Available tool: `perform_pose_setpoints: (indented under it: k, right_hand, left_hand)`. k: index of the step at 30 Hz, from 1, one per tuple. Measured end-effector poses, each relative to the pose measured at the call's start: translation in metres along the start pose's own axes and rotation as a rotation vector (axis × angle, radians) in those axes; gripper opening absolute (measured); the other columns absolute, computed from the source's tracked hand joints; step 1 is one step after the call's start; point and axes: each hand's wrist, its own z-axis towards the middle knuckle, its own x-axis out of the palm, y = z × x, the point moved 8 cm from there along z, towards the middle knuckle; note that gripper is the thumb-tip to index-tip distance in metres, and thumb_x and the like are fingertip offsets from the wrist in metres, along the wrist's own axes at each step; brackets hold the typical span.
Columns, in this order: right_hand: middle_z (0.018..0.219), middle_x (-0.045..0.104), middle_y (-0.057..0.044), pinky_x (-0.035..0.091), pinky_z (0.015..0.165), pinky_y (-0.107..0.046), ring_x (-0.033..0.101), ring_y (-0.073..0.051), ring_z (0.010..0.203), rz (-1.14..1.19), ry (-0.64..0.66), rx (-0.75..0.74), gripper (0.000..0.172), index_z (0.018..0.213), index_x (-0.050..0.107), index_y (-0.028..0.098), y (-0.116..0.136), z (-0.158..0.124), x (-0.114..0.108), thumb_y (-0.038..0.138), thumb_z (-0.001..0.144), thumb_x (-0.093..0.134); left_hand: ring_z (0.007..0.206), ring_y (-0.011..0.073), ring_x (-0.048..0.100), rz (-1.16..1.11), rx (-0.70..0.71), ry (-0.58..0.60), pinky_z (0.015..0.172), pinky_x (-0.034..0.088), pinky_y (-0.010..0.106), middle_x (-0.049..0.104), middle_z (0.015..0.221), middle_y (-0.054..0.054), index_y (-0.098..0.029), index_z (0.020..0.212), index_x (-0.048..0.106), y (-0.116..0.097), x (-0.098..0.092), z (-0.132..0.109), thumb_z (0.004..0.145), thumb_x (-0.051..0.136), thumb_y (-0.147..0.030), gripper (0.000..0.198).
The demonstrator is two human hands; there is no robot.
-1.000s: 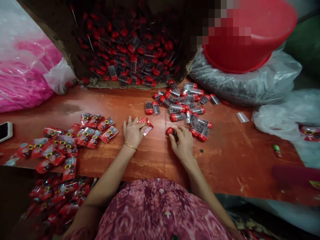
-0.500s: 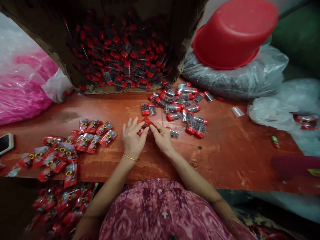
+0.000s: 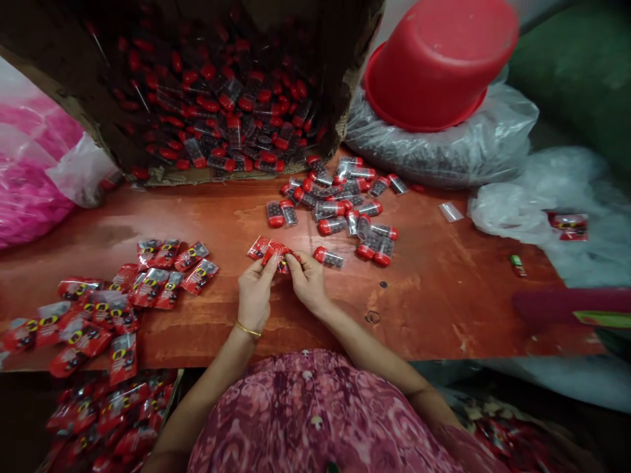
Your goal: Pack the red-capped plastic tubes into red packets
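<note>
Between the fingers of both hands is a small red printed packet [image 3: 277, 251], held above the middle of the table. My left hand [image 3: 255, 293], with a gold bangle at the wrist, pinches its left side. My right hand [image 3: 309, 282] grips the right side, fingers curled. Another red printed piece [image 3: 258, 247] shows just beyond my left fingertips; whether it joins the packet I cannot tell. A clear capsule with a red cap and dark beads [image 3: 329, 257] lies close to my right hand. Farther back is a pile of similar capsules [image 3: 345, 197].
Filled red packets [image 3: 98, 315] lie at the left. A cardboard box [image 3: 64, 72] of capsules stands at the back. A red bucket [image 3: 438, 66] sits upside down on a plastic bag [image 3: 444, 157]. More packets [image 3: 108, 420] fill a container below the table edge [image 3: 207, 361].
The view has shifted slightly. My left fingers, spread before, have closed on the packet, which now shows more of its printed face. A second red piece has come into sight beside it.
</note>
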Motion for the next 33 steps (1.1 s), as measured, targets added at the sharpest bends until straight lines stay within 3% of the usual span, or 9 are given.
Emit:
perform_pose_setpoints:
  k: [5,8,10,13,15,19,22,27,33]
  right_hand:
    - [0.063,0.055,0.001,0.041,0.057,-0.025,0.050,-0.014,0.059,-0.111,0.088,-0.034,0.032,0.071,0.056,0.021,0.004,-0.002,-0.007,0.041,0.088,0.039]
    - [0.090,0.064,-0.007,0.044,0.079,-0.034,0.056,-0.020,0.086,-0.398,0.067,-0.172,0.032,0.095,0.060,0.020,0.011,0.001,-0.041,0.040,0.090,0.036]
    - [0.106,0.061,-0.014,0.039,0.089,-0.042,0.052,-0.026,0.099,-0.706,-0.001,-0.204,0.035,0.104,0.058,0.016,0.007,0.005,-0.069,0.043,0.086,0.046]
    - [0.112,0.059,-0.017,0.036,0.089,-0.048,0.049,-0.031,0.104,-0.952,-0.020,-0.161,0.033,0.097,0.060,0.015,-0.010,0.006,-0.096,0.043,0.082,0.052]
    - [0.103,0.062,-0.015,0.038,0.085,-0.046,0.052,-0.029,0.096,-0.898,-0.003,-0.143,0.027,0.088,0.059,0.016,-0.017,0.002,-0.100,0.042,0.082,0.053]
    - [0.071,0.057,-0.002,0.044,0.062,-0.031,0.051,-0.016,0.063,-0.425,0.035,-0.010,0.019,0.082,0.055,0.020,-0.017,-0.014,-0.094,0.039,0.082,0.053]
    - [0.068,0.055,0.001,0.041,0.053,-0.026,0.048,-0.012,0.055,-0.171,0.063,0.075,0.017,0.083,0.056,0.020,-0.003,-0.023,-0.087,0.036,0.078,0.059]
    - [0.064,0.054,0.002,0.039,0.051,-0.024,0.047,-0.010,0.054,-0.131,0.090,0.066,0.012,0.078,0.060,0.019,0.019,-0.022,-0.081,0.029,0.072,0.063]
    - [0.060,0.054,0.003,0.037,0.049,-0.022,0.045,-0.009,0.052,-0.123,0.112,0.115,0.012,0.074,0.059,0.018,0.016,-0.020,-0.072,0.029,0.069,0.064]
  left_hand:
    - [0.065,0.0127,0.063,-0.033,0.008,-0.006,0.067,0.050,0.025,0.069,0.067,0.002,-0.013,0.069,0.067,-0.001,-0.003,0.007,0.047,0.081,-0.042,0.039]
    - [0.062,0.0109,0.062,-0.032,-0.020,-0.012,0.060,0.048,0.022,0.070,0.069,0.001,-0.014,0.074,0.067,-0.003,-0.006,0.011,0.051,0.079,-0.045,0.041]
    - [0.062,0.0094,0.062,-0.033,-0.019,-0.014,0.059,0.048,0.020,0.070,0.072,0.001,-0.014,0.075,0.067,-0.005,-0.008,0.013,0.052,0.079,-0.045,0.041]
    - [0.058,0.0081,0.061,-0.050,-0.057,0.014,0.057,0.048,0.019,0.069,0.069,0.000,-0.014,0.074,0.066,-0.003,-0.005,0.014,0.050,0.080,-0.044,0.041]
    - [0.055,0.0071,0.059,-0.054,-0.086,0.025,0.055,0.047,0.018,0.068,0.066,-0.001,-0.014,0.072,0.066,0.000,-0.002,0.013,0.048,0.081,-0.044,0.041]
    - [0.052,0.0069,0.058,-0.050,-0.094,0.016,0.055,0.047,0.019,0.067,0.063,-0.001,-0.014,0.066,0.065,0.001,-0.001,0.010,0.045,0.082,-0.044,0.040]
    - [0.054,0.0080,0.058,-0.001,-0.088,0.022,0.055,0.046,0.020,0.067,0.062,0.000,-0.013,0.064,0.066,-0.001,-0.001,0.009,0.047,0.081,-0.044,0.039]
    - [0.058,0.0094,0.058,0.068,-0.033,0.070,0.057,0.046,0.021,0.068,0.064,0.001,-0.013,0.065,0.070,-0.008,0.006,0.005,0.048,0.080,-0.047,0.039]
    - [0.056,0.0095,0.056,0.105,-0.022,0.109,0.057,0.045,0.022,0.068,0.062,0.001,-0.012,0.063,0.070,-0.006,0.010,0.005,0.047,0.080,-0.047,0.039]
